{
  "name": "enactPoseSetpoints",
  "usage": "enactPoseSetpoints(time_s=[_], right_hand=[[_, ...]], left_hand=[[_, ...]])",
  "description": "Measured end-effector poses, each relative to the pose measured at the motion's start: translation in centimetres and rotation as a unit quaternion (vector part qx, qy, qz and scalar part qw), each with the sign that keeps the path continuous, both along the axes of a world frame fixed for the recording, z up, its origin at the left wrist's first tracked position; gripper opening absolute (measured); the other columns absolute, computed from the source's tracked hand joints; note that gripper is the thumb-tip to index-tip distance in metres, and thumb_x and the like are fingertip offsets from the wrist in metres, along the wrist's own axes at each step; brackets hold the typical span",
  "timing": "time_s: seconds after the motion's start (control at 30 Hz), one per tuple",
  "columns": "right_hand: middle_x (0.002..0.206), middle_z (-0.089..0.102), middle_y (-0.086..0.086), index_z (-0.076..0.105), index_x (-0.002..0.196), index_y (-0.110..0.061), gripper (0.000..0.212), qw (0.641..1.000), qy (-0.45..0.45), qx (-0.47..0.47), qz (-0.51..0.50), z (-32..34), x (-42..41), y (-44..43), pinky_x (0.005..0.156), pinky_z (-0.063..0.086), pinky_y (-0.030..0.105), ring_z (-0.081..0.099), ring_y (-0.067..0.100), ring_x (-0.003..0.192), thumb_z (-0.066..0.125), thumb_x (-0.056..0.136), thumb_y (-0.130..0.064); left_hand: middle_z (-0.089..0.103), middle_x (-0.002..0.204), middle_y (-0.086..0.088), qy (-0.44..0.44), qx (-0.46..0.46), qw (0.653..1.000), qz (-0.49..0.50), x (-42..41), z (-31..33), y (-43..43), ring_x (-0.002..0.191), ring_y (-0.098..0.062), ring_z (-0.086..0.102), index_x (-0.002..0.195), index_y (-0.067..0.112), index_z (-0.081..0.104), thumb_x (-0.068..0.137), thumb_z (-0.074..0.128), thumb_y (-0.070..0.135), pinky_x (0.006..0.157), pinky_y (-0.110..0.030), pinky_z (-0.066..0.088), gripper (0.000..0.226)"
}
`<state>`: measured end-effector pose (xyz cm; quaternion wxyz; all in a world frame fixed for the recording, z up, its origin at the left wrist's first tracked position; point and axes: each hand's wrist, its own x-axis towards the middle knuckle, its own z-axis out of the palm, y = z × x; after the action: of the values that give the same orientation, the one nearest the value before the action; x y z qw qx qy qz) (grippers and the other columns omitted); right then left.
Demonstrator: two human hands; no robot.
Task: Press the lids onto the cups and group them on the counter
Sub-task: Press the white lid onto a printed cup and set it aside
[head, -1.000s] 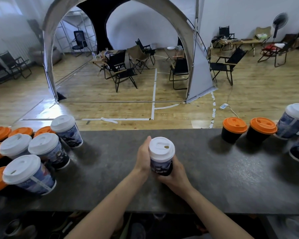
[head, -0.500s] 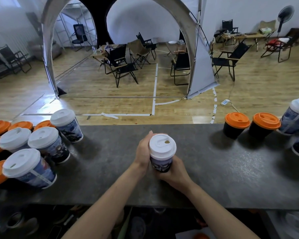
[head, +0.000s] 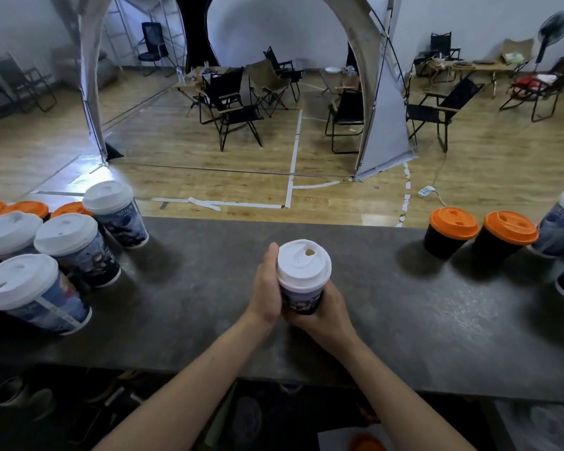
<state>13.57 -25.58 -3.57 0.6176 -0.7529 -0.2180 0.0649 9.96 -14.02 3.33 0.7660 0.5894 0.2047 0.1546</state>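
White plastic forms the domed lid (head: 303, 263), which sits on the cup (head: 302, 294) with its rim showing no gap; a small drink hole near its far edge shows brown inside. Below the lid the cup's paper wall is pale at the top and turns to a dark blue-black printed picture lower down. The left hand (head: 267, 288) clasps the cup's left side with the thumb up against the lid's rim, and the right hand (head: 326, 312) grips its lower part from the near right, fingers curled round the base. Whether the base touches the grey stone tabletop (head: 388, 314) cannot be told. Well to the left of the held cup stand four white-lidded cups (head: 75, 245) of the same print, close together. Well to its right stand two black cups (head: 451, 232) with orange lids, side by side.
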Motion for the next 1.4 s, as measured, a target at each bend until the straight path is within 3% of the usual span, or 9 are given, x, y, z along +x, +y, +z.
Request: enactPoseSetpoints(time_s=[0.23, 0.43, 0.63, 0.73, 0.8, 0.93, 1.17, 1.3, 1.4], right_hand=[[0.132, 0.065, -0.007, 0.052, 0.132, -0.023, 0.09, 1.0, -0.003, 0.001, -0.009, -0.1, 0.0, 0.1, 0.096, 0.053, 0.023, 0.062, 0.003, 0.121, 0.094, 0.055, -0.047], [0.128, 0.067, -0.003, 0.058, 0.133, -0.014, 0.084, 1.0, 0.0, -0.016, 0.008, 0.5, 0.2, 0.0, 0.09, 0.052, 0.015, 0.065, 0.007, 0.117, 0.084, 0.058, -0.041], [0.133, 0.064, -0.005, 0.052, 0.135, -0.014, 0.09, 1.0, 0.015, 0.004, -0.009, 0.5, 0.2, 0.2, 0.094, 0.052, 0.019, 0.062, 0.002, 0.122, 0.093, 0.057, -0.032], [0.125, 0.069, -0.003, 0.059, 0.129, -0.012, 0.076, 1.0, 0.02, -0.014, -0.015, 0.2, 0.3, -0.1, 0.089, 0.054, 0.02, 0.066, 0.007, 0.116, 0.091, 0.06, -0.019], [0.122, 0.07, -0.002, 0.061, 0.127, -0.01, 0.072, 1.0, 0.016, -0.025, -0.008, 0.3, 0.1, -0.1, 0.087, 0.052, 0.02, 0.066, 0.006, 0.113, 0.085, 0.06, -0.021], [0.132, 0.065, -0.006, 0.054, 0.133, -0.015, 0.086, 1.0, 0.008, -0.008, 0.003, 0.8, -0.2, 0.1, 0.093, 0.05, 0.016, 0.061, 0.003, 0.122, 0.092, 0.06, -0.036], [0.122, 0.07, -0.01, 0.056, 0.124, -0.031, 0.069, 1.0, 0.003, -0.019, -0.003, 1.3, -0.2, -0.1, 0.087, 0.051, 0.017, 0.065, -0.001, 0.112, 0.079, 0.059, -0.036], [0.134, 0.065, -0.006, 0.055, 0.135, -0.016, 0.083, 1.0, -0.005, -0.014, 0.004, 0.7, 0.0, 0.1, 0.099, 0.052, 0.024, 0.061, 0.007, 0.125, 0.091, 0.062, -0.033], [0.126, 0.067, -0.005, 0.056, 0.126, -0.022, 0.077, 1.0, 0.0, -0.025, -0.013, 0.4, 0.1, 0.0, 0.094, 0.054, 0.027, 0.064, 0.003, 0.116, 0.092, 0.06, -0.035]], left_hand=[[0.076, 0.079, 0.014, -0.021, 0.03, 0.999, 0.026, 0.3, -0.3, -0.2, 0.079, 0.006, 0.069, 0.09, 0.02, 0.071, 0.112, 0.028, 0.026, 0.074, -0.012, 0.05, 0.049], [0.075, 0.073, 0.006, -0.009, -0.01, 0.999, -0.036, 1.0, 1.9, 0.9, 0.072, -0.001, 0.069, 0.084, 0.011, 0.071, 0.109, 0.036, 0.023, 0.07, -0.017, 0.053, 0.045], [0.074, 0.078, 0.012, -0.006, 0.062, 0.994, 0.089, 0.2, 1.3, -1.3, 0.078, -0.002, 0.067, 0.083, 0.017, 0.072, 0.109, 0.039, 0.026, 0.072, -0.02, 0.051, 0.043], [0.074, 0.087, -0.002, 0.036, 0.004, 0.999, -0.015, 0.7, 2.5, 0.2, 0.085, -0.012, 0.068, 0.092, 0.007, 0.07, 0.106, 0.043, 0.034, 0.075, -0.022, 0.053, 0.04], [0.075, 0.08, 0.001, 0.055, -0.001, 0.996, -0.066, 0.8, 3.4, 1.0, 0.079, -0.01, 0.069, 0.086, 0.008, 0.072, 0.108, 0.041, 0.031, 0.075, -0.021, 0.053, 0.044], [0.068, 0.062, 0.016, 0.032, 0.044, 0.998, 0.039, 0.1, 3.0, -0.2, 0.062, 0.004, 0.062, 0.075, 0.016, 0.067, 0.109, 0.041, 0.022, 0.065, -0.016, 0.048, 0.043], [0.076, 0.09, -0.008, 0.058, 0.014, 0.997, -0.055, 0.9, 3.1, 1.2, 0.08, -0.011, 0.072, 0.094, 0.005, 0.073, 0.108, 0.039, 0.033, 0.073, -0.02, 0.056, 0.046], [0.076, 0.075, 0.003, 0.021, 0.0, 1.0, 0.01, 0.5, 2.4, 0.1, 0.071, -0.006, 0.071, 0.081, 0.011, 0.073, 0.109, 0.04, 0.027, 0.066, -0.018, 0.054, 0.046], [0.075, 0.068, 0.007, 0.015, 0.005, 0.999, 0.039, 0.1, 2.4, -0.4, 0.065, -0.002, 0.07, 0.081, 0.011, 0.071, 0.11, 0.037, 0.023, 0.06, -0.014, 0.052, 0.046]])
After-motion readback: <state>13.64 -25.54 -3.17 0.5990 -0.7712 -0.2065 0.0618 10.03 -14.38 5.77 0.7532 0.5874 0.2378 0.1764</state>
